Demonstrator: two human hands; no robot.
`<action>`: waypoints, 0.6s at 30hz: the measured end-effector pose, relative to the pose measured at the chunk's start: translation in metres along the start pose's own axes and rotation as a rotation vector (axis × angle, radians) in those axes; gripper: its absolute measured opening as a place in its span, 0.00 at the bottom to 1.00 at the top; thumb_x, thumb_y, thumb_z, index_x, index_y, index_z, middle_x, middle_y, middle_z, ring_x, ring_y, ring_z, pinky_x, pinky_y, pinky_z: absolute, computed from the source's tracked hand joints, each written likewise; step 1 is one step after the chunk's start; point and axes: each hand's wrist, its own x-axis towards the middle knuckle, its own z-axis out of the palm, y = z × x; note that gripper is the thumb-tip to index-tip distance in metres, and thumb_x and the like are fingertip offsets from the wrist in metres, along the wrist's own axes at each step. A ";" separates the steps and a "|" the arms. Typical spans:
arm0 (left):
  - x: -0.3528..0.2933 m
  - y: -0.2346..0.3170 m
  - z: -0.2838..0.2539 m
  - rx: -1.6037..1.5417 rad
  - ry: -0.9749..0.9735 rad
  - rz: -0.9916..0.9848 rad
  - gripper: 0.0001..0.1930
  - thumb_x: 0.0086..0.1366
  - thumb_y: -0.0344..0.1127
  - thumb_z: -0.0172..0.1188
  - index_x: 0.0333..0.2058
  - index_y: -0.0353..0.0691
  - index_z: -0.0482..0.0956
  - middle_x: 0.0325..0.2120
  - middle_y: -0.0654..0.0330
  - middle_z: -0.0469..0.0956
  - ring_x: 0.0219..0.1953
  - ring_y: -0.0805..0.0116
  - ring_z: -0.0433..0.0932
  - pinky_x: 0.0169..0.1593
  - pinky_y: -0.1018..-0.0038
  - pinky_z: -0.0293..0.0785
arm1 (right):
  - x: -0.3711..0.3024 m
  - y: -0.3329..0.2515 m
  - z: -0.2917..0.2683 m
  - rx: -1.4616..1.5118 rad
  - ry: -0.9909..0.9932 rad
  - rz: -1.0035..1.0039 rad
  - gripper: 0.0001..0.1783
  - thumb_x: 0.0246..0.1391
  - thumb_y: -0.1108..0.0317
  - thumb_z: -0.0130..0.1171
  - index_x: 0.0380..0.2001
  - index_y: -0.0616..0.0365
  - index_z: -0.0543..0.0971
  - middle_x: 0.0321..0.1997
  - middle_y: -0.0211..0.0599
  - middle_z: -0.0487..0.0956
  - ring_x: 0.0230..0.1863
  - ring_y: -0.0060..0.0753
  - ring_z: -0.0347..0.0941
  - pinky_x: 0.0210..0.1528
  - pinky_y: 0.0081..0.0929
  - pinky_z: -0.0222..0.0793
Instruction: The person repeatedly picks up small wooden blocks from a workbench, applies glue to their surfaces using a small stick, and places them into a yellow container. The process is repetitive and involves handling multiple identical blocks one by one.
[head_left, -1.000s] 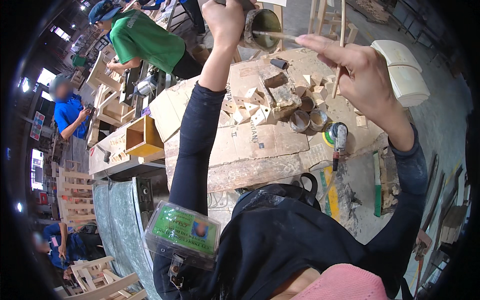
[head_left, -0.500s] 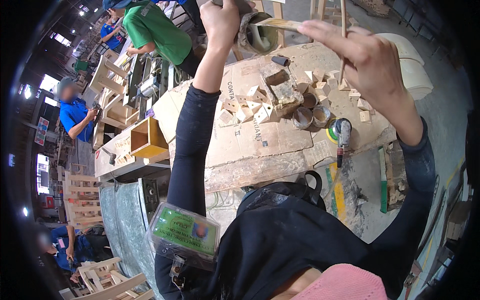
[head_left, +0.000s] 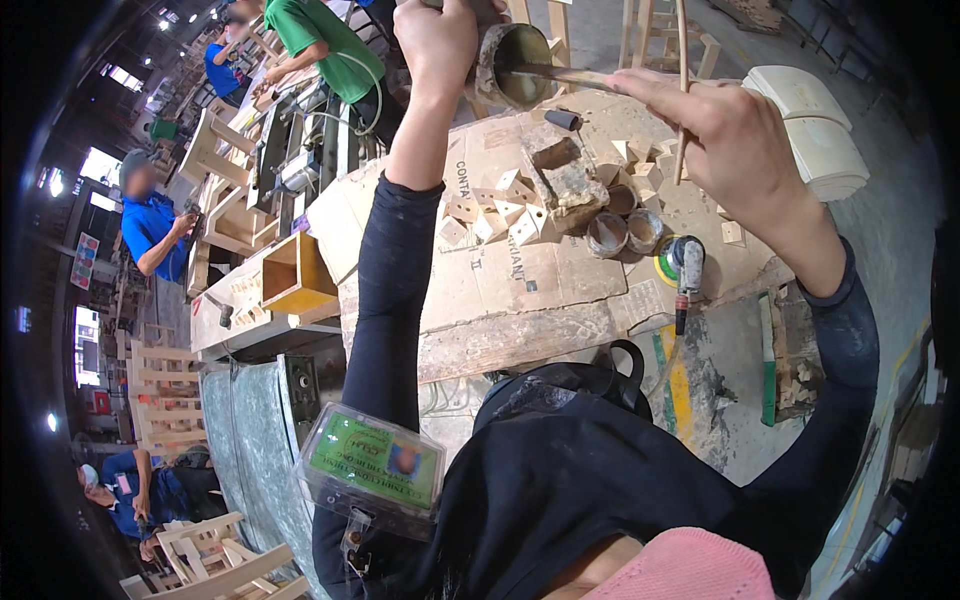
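Note:
At the far edge of the worktable, my left hand [head_left: 440, 50] is closed around a crusted cup [head_left: 487, 72] tipped so its mouth faces right. Some pale stuff coats its inside. My right hand [head_left: 740, 125] pinches a flat wooden stick [head_left: 575, 73], whose far end is inside the cup's mouth. A thin wooden rod [head_left: 684, 60] stands upright against the right hand's fingers; how it is held is hidden. Below both hands, several small drilled wooden blocks [head_left: 490, 228] lie on the cardboard [head_left: 480, 310] around a caked box-shaped holder [head_left: 570, 190].
Small caked pots [head_left: 606, 236] and a round sander [head_left: 688, 260] sit near the table's right front. A dark tapered piece [head_left: 563, 120] lies at the back. Left are a yellow wooden box [head_left: 293, 275], wooden frames and people working. Pale curved seats [head_left: 825, 150] are stacked right.
The stick has gone deeper into the cup and tilts differently. My right hand has lowered slightly. The co-worker in green has shifted position.

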 end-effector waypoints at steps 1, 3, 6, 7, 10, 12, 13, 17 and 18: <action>0.000 -0.002 0.001 -0.031 -0.003 -0.016 0.21 0.69 0.44 0.51 0.26 0.30 0.80 0.18 0.58 0.79 0.18 0.73 0.76 0.22 0.76 0.71 | 0.000 0.002 0.000 0.068 0.001 0.012 0.21 0.50 0.74 0.53 0.48 0.45 0.79 0.25 0.44 0.80 0.25 0.42 0.77 0.32 0.34 0.74; 0.000 -0.008 0.005 -0.094 -0.011 -0.049 0.22 0.69 0.45 0.51 0.26 0.30 0.81 0.18 0.57 0.79 0.18 0.73 0.77 0.22 0.76 0.71 | -0.001 0.006 0.000 0.189 -0.027 0.050 0.20 0.50 0.75 0.53 0.47 0.46 0.80 0.28 0.46 0.80 0.27 0.44 0.77 0.32 0.35 0.73; -0.001 -0.010 0.009 -0.049 0.001 -0.062 0.23 0.68 0.47 0.51 0.26 0.30 0.80 0.17 0.58 0.79 0.18 0.72 0.76 0.23 0.76 0.72 | -0.004 0.015 0.006 0.326 -0.061 0.100 0.20 0.51 0.75 0.54 0.48 0.46 0.80 0.30 0.49 0.80 0.28 0.45 0.78 0.32 0.36 0.72; -0.001 -0.011 0.008 -0.048 -0.025 -0.087 0.23 0.69 0.47 0.51 0.26 0.30 0.80 0.18 0.58 0.78 0.19 0.72 0.76 0.24 0.75 0.72 | -0.005 0.018 0.010 0.354 -0.037 0.098 0.20 0.51 0.75 0.54 0.48 0.46 0.79 0.29 0.49 0.79 0.27 0.45 0.77 0.32 0.36 0.71; 0.003 -0.022 0.003 -0.158 -0.042 -0.229 0.23 0.69 0.49 0.50 0.29 0.31 0.78 0.21 0.58 0.78 0.22 0.70 0.77 0.27 0.73 0.75 | -0.009 0.009 0.014 0.369 0.016 0.147 0.21 0.50 0.75 0.54 0.49 0.46 0.79 0.29 0.49 0.79 0.26 0.46 0.77 0.32 0.37 0.71; 0.009 -0.038 0.007 -0.381 0.013 -0.410 0.23 0.69 0.50 0.50 0.32 0.31 0.77 0.24 0.56 0.78 0.25 0.68 0.77 0.29 0.71 0.76 | -0.014 0.005 0.023 0.288 0.046 0.162 0.26 0.48 0.76 0.53 0.52 0.45 0.77 0.27 0.44 0.80 0.20 0.44 0.74 0.29 0.36 0.71; 0.011 -0.044 0.007 -0.409 0.021 -0.473 0.23 0.69 0.50 0.49 0.33 0.32 0.76 0.25 0.56 0.78 0.26 0.68 0.77 0.29 0.71 0.77 | -0.015 0.001 0.025 0.218 -0.006 0.195 0.27 0.48 0.76 0.54 0.53 0.44 0.76 0.26 0.43 0.81 0.19 0.43 0.73 0.27 0.35 0.71; 0.018 -0.068 0.014 -0.647 -0.051 -0.547 0.26 0.72 0.49 0.38 0.41 0.25 0.71 0.35 0.45 0.79 0.31 0.57 0.81 0.33 0.63 0.84 | -0.025 -0.006 0.046 -0.047 0.059 0.132 0.32 0.46 0.79 0.52 0.57 0.43 0.73 0.33 0.36 0.82 0.14 0.30 0.69 0.20 0.27 0.71; 0.017 -0.071 0.015 -0.629 -0.016 -0.555 0.27 0.73 0.49 0.36 0.42 0.25 0.71 0.36 0.47 0.80 0.31 0.58 0.81 0.33 0.64 0.84 | -0.025 -0.010 0.052 -0.085 0.086 0.108 0.33 0.45 0.80 0.52 0.57 0.43 0.73 0.36 0.35 0.83 0.13 0.28 0.68 0.20 0.25 0.71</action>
